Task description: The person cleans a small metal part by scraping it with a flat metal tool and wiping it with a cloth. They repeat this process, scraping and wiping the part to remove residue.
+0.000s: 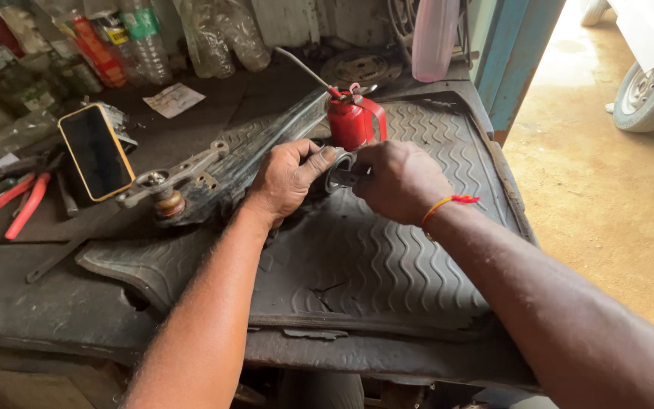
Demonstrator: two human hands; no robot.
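While both hands meet over the ribbed rubber mat (387, 265), I note the left hand (285, 182) clamped around the end of a dark metal suspension arm (213, 170) that lies across the bench, thumb stretched toward a small round metal bush (340, 168). That bush sits at the arm's end, between the two hands and just in front of a red oil can (351, 121). I record the right hand (397, 182) with fingers curled tight against the bush; whether it grips the bush itself or a tool pressed to it, I cannot tell, as the fingers hide the contact. An orange thread (448, 201) circles the right wrist. To the left of the arm I see a phone in a yellow case (98, 151) leaning face up, and red-handled pliers (17, 203) lying farther left. Plastic bottles (145, 38) stand along the back of the bench.
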